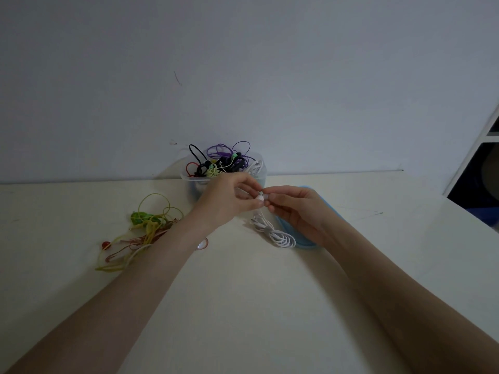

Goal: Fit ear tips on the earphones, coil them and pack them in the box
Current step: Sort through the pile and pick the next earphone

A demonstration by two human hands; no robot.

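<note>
Earphones on cream table; pale wall behind.

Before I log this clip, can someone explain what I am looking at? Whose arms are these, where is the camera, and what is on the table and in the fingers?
There is no machine here: these are a person's two bare arms, filmed by a wide-angle camera worn on the head, looking forward and down. The left hand and right hand meet over a pale table. Between their fingertips they pinch a small white earbud; whether an ear tip is on it is too small to tell. Its white cable, partly bundled, hangs down onto the table. Behind the hands stands a clear tub filled with tangled earphones, black, purple and red. At left lies a loose heap of yellow, green and red earphones. Under the right hand is a light blue tray or lid.
</note>
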